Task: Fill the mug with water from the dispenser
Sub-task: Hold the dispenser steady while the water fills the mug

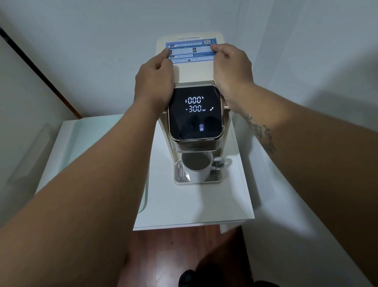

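Observation:
A cream water dispenser (192, 74) stands on a white cabinet top, its black touch panel (195, 113) lit with "000 °C" and "300 ml". A white mug (198, 167) sits upright on the drip tray (181, 173) under the spout, handle to the right, and looks empty. My left hand (153, 77) grips the left side of the dispenser's top, my right hand (231, 67) the right side. Both thumbs rest on the edges of a blue label (191, 51) on the lid.
The white cabinet top (189, 207) is narrow, with its front edge near me. A pale lidded appliance (70, 153) stands to the left. Walls close in behind and on the right. Dark wood floor (170, 254) and my foot show below.

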Motion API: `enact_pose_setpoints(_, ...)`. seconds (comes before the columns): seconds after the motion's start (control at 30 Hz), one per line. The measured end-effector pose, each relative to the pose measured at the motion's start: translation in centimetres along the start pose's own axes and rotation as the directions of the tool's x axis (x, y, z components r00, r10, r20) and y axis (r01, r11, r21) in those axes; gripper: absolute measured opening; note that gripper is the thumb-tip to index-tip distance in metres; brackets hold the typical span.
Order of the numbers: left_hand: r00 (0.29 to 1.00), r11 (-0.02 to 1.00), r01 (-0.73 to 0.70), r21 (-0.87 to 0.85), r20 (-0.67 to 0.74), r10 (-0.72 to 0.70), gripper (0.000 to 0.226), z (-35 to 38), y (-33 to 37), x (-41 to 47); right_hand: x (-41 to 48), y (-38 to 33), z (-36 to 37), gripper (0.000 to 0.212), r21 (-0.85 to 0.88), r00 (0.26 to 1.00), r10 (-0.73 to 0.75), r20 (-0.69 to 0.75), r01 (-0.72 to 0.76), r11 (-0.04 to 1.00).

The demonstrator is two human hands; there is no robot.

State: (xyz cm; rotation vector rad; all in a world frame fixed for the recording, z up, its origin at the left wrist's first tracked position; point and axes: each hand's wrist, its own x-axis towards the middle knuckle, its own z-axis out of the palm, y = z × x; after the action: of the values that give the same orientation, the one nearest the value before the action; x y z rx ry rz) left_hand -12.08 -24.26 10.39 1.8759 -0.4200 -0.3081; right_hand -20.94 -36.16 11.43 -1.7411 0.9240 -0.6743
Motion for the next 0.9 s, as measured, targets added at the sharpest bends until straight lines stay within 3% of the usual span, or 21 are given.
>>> enact_pose_setpoints(0.9,1.0,1.0,-0.014,0.013,-0.004,0.014,0.052,0.16,0.15,-0.1,0.03,0.09,-0.09,0.043,0.024,1.0,-0.004,0.012,0.004,1.0)
